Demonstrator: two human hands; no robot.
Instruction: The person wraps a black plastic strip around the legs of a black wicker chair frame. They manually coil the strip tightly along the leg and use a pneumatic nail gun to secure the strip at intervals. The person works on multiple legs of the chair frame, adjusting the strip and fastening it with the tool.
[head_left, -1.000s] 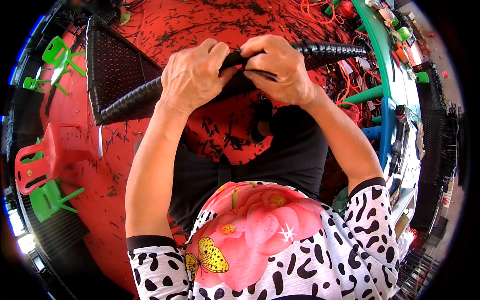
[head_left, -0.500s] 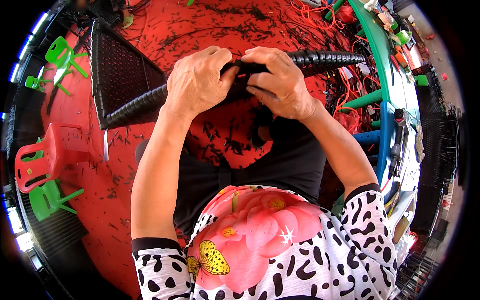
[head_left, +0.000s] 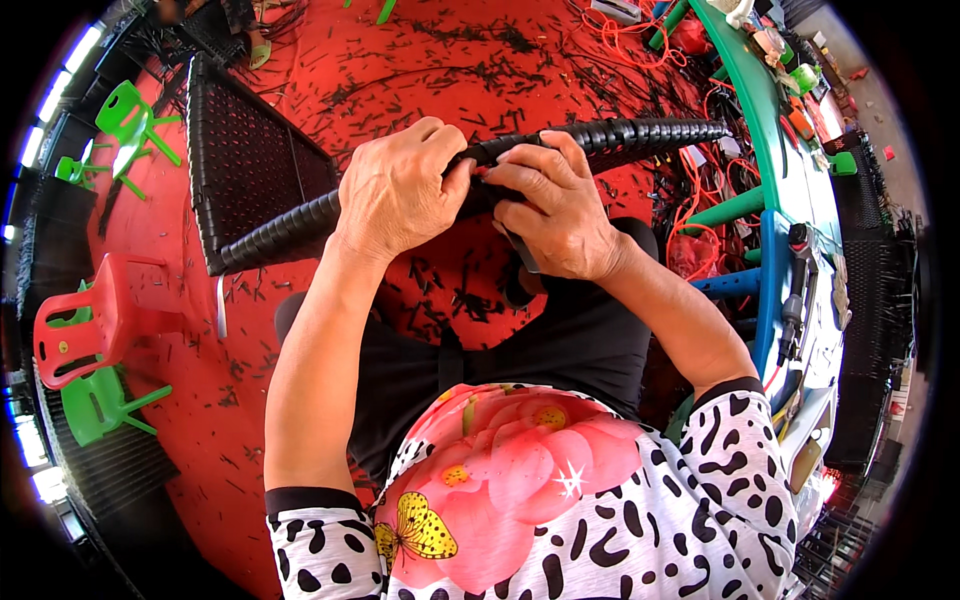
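A black woven wicker furniture frame (head_left: 270,222) lies across in front of me, its long edge wrapped in shiny flat strip. My left hand (head_left: 400,190) is closed around the middle of that wrapped edge, thumb and forefinger pinched at the top. Just to its right, my right hand (head_left: 560,210) has curled fingers with a black flat strip (head_left: 523,253) in them, its end sticking out below the palm. The knuckles of this hand touch the frame. What lies directly under the fingertips is hidden. A mesh-like woven panel (head_left: 255,150) of the frame rises at the left.
Black strip offcuts are scattered over the red floor (head_left: 400,60). A red plastic chair (head_left: 105,320) and green chairs (head_left: 95,405) stand at the left. On the right is a green-edged table (head_left: 750,110) with a black-handled tool (head_left: 795,290); orange cords (head_left: 690,200) lie beside it.
The wrapped edge has tilted slightly, its middle lower in the picture. My right hand has turned and shifted down, and the strip's end now shows beneath it. My left hand keeps its hold.
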